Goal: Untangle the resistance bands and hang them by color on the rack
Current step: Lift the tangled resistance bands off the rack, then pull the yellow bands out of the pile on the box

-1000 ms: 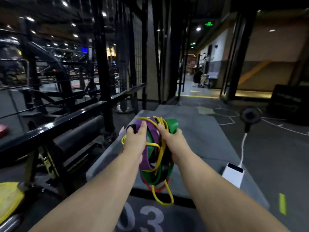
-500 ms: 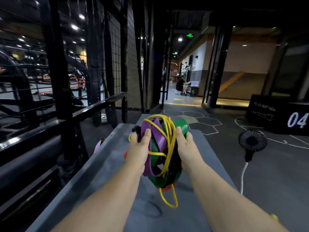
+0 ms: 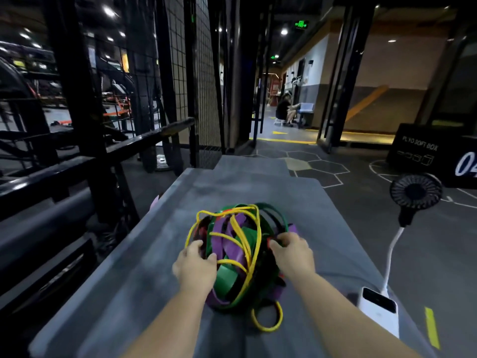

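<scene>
The tangle of resistance bands [image 3: 233,245], yellow, green, purple, red and black, rests on the grey tabletop [image 3: 258,187], near its middle. The left hand [image 3: 196,267] grips its left side, fingers [image 3: 200,248] curled narrowly into the strands. The right hand [image 3: 294,254] clutches the right side likewise.

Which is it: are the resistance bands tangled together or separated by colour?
Tangled. The yellow band weaves across the purple band and green band in one ball held by left hand and right hand.
</scene>
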Demonstrator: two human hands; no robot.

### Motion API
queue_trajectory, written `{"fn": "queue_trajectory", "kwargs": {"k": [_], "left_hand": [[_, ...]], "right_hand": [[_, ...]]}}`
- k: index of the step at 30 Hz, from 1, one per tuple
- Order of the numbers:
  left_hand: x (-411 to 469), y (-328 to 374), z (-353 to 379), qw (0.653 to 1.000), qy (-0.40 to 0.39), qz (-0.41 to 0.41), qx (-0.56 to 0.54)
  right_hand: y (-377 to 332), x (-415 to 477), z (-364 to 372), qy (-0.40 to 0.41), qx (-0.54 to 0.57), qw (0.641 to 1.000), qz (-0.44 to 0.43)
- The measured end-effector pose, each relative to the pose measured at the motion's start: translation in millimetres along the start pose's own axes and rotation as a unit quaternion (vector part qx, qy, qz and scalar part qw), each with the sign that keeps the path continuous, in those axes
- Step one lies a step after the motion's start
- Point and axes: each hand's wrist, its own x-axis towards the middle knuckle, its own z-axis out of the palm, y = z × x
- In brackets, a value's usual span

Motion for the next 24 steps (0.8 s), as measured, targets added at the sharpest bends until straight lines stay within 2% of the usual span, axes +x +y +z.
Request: {"fn": "queue_trajectory", "kwargs": {"k": [2, 5, 8, 11, 19, 24], "left_hand": [[-8, -1, -1, 0.999, 0.008, 0.021, -0.046], [-25, -6, 2, 0.988, -0.056, 0.061, -0.130], [-31, -14, 3, 0.985, -0.082, 0.091, -0.126], [-28, -21, 1, 0.987, -0.074, 0.087, -0.117], [-18, -10, -17, 0.991, -0.086, 0.045, -0.092], [-20, 13, -27, 0.988, -0.080, 0.072, -0.112]], "right_hand": [[-5, -6, 12, 0.011, -0.040, 0.998, -0.039], [-15, -16, 22, -0.026, -0.019, 0.997, -0.064], [-23, -24, 29, -0.074, 0.001, 0.995, -0.059], [-21, -24, 27, -0.069, 0.015, 0.996, -0.046], [-27, -31, 19, -0.032, 0.238, 0.971, -0.010], [-28, -43, 13, -0.008, 0.336, 0.942, 0.000]]}}
